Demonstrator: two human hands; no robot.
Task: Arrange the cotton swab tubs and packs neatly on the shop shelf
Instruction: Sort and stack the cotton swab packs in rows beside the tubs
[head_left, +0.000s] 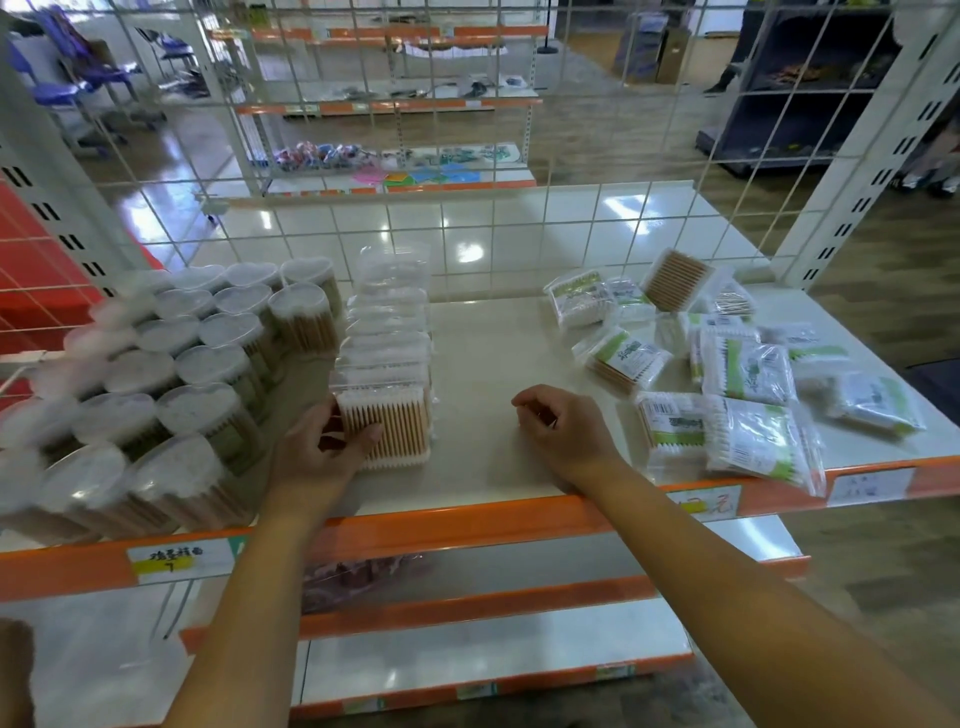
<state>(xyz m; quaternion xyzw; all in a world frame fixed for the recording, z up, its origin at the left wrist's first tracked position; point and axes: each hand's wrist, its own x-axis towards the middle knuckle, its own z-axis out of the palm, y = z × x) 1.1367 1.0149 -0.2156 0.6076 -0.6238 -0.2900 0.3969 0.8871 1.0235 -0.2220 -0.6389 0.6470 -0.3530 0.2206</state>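
Your forearms cross the orange lip of the shop shelf (498, 519), and your left hand (317, 452) curls round the left end of the front swab tub (387, 428), thumb above and fingertips on its face. That clear square tub heads a single-file column of square tubs (389, 332) running straight back from it toward the wire grid (467, 156). Your right hand (563, 428) rests on bare shelf to the right of the front swab tub, fingers loosely curled and holding nothing.

Left of the front swab tub, the round tubs (171, 374) already stand in tidy rows. Well to its right, across the bare strip of shelf, the bagged packs (737, 395) lie scattered flat at odd angles, their long sides pointing every way, with one square tub (675, 280) tilted among them at the back.

The loose packs look like the work remaining. Your right hand is much the nearer to them; the closest pack (672, 426) sits just beyond it, to the right, roughly square to the shelf edge.
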